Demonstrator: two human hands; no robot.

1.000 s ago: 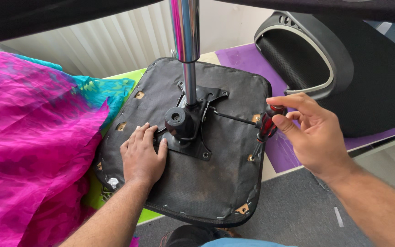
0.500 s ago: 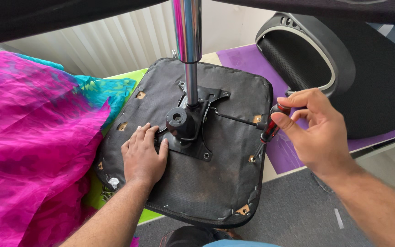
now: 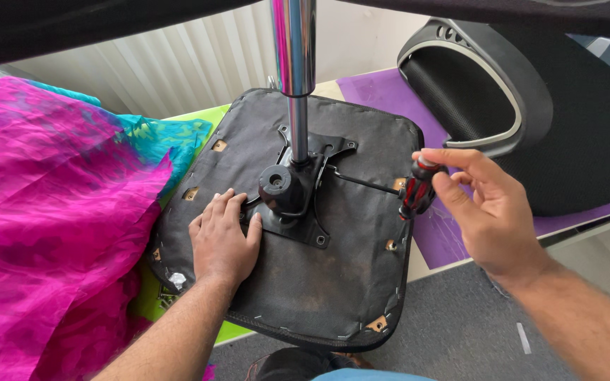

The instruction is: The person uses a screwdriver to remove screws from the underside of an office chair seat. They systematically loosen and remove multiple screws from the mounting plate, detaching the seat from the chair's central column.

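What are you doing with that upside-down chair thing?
A person has a black chair seat lying bottom-up on a table. The left hand presses flat on it, beside the black metal plate with the shiny pole sticking up. The right hand pinches a red-and-black screwdriver in its fingers at the seat's right edge. Pink and blue cloth lies to the left.

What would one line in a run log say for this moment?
left hand: flat on upturned seat base | right hand: gripping red-and-black screwdriver at seat's right edge | chrome post: upright from mounting plate
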